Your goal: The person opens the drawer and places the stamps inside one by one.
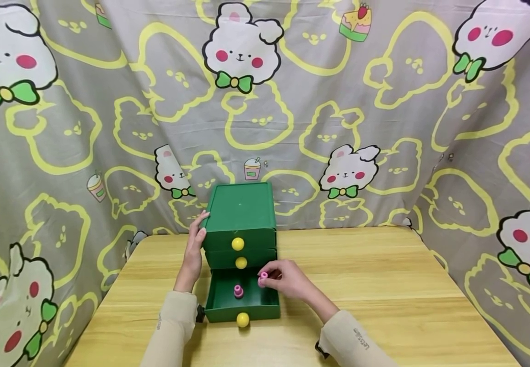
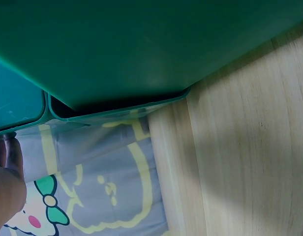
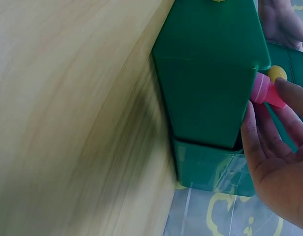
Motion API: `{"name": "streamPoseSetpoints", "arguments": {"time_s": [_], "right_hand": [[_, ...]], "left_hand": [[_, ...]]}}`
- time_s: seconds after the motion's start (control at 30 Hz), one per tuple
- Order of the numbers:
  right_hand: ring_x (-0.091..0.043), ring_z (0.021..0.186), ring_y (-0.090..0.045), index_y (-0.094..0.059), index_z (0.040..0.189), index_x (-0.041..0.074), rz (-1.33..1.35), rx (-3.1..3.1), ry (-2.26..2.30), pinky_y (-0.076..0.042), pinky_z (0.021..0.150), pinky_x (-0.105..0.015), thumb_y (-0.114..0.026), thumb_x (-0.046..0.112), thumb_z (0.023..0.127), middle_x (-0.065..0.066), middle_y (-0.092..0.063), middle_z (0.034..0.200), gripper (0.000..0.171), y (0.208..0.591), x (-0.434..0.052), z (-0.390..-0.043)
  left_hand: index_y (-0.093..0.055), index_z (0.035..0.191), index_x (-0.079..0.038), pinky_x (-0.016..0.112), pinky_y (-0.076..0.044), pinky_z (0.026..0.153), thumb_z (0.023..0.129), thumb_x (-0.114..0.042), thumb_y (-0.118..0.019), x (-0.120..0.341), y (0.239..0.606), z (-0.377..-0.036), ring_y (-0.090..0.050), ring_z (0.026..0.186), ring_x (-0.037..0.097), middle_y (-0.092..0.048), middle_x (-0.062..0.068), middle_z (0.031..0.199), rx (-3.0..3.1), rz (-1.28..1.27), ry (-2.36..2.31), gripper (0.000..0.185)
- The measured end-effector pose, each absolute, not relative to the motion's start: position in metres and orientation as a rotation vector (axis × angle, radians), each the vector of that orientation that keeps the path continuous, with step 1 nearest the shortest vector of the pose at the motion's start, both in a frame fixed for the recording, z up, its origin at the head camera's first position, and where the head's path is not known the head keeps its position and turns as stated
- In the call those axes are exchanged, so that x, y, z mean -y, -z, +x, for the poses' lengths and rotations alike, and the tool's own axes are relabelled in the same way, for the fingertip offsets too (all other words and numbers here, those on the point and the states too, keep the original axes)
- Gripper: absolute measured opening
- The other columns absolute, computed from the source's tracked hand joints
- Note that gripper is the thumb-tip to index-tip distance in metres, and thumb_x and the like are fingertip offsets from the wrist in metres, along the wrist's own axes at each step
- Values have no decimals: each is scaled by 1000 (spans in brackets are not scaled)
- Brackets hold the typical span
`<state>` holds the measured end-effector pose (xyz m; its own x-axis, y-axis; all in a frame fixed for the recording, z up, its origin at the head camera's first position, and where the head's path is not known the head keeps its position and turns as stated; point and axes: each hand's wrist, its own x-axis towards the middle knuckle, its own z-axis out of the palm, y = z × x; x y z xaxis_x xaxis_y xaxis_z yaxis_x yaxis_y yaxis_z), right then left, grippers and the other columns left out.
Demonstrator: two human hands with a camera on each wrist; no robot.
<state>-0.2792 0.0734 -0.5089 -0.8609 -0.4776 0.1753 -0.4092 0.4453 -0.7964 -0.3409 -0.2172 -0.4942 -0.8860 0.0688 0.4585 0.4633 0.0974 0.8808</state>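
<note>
A green drawer unit [image 1: 242,206] with round yellow knobs has its bottom drawer [image 1: 242,312] pulled out. My left hand [image 1: 193,255] rests against the unit's upper left side, fingers extended along it. Over the right side of the drawer, my right hand [image 1: 289,279] pinches a small pink stepped peg [image 1: 263,278] between thumb and fingers. In the right wrist view this peg [image 3: 262,88] shows close to the drawer's edge. A second pink peg [image 1: 238,291] stands upright inside the drawer.
The unit stands on a light wooden table [image 1: 361,285]. Behind and at both sides hangs a grey cartoon-print curtain [image 1: 292,137]. Above the pulled-out drawer, two more drawers with yellow knobs [image 1: 237,244] are closed.
</note>
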Motion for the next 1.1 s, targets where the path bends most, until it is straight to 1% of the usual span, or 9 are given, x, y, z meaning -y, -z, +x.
{"name": "streamPoseSetpoints", "arguments": {"time_s": [0.13, 0.3, 0.43, 0.7, 0.87, 0.97, 1.1], "right_hand": [[-9, 81, -63, -78, 99, 15, -818, -2624, 1380, -53, 75, -23, -76, 22, 95, 5, -73, 93, 8, 514, -66, -281], [-5, 80, -61, -78, 96, 16, -860, -2683, 1304, -53, 76, -22, -78, 20, 94, 8, -72, 91, 5, 520, -54, -283], [-4, 80, -59, -78, 96, 17, -876, -2736, 1213, -52, 76, -22, -78, 20, 94, 9, -71, 91, 4, 523, -46, -284], [-1, 79, -59, -80, 96, 15, -906, -2793, 1125, -50, 73, -21, -79, 19, 92, 9, -73, 90, 6, 528, -34, -286], [-1, 78, -58, -80, 96, 16, -892, -2806, 1070, -50, 73, -21, -79, 20, 92, 9, -73, 90, 5, 530, -28, -286], [-2, 81, -60, -80, 96, 18, -882, -2825, 1026, -50, 75, -23, -80, 22, 92, 9, -74, 91, 6, 529, -25, -286], [-6, 90, -63, -82, 99, 20, -863, -2861, 950, -52, 82, -28, -81, 25, 91, 10, -75, 96, 10, 528, -22, -284]], "left_hand": [[-37, 159, -23, 72, -5, 121, 109, -35, -35, 217, 495, -341, -8, 160, 29, -18, -4, 172, 2086, -525, 1859, 51], [-37, 159, -24, 72, -5, 121, 109, -36, -35, 216, 497, -342, -7, 160, 28, -18, -4, 173, 2086, -527, 1864, 51], [-38, 159, -24, 72, -5, 121, 109, -36, -35, 217, 497, -341, -7, 160, 28, -18, -4, 173, 2087, -525, 1860, 51], [-38, 159, -23, 71, -5, 121, 109, -34, -36, 217, 495, -341, -9, 160, 29, -18, -5, 173, 2088, -528, 1849, 50], [-38, 158, -22, 72, -5, 121, 109, -33, -35, 217, 495, -340, -8, 160, 29, -18, -4, 173, 2086, -530, 1847, 50], [-38, 158, -21, 71, -5, 121, 109, -32, -35, 217, 494, -341, -8, 160, 29, -18, -3, 173, 2081, -537, 1845, 50], [-38, 158, -21, 70, -4, 121, 109, -31, -35, 218, 493, -342, -7, 160, 28, -18, -4, 173, 2078, -542, 1843, 50]]}}
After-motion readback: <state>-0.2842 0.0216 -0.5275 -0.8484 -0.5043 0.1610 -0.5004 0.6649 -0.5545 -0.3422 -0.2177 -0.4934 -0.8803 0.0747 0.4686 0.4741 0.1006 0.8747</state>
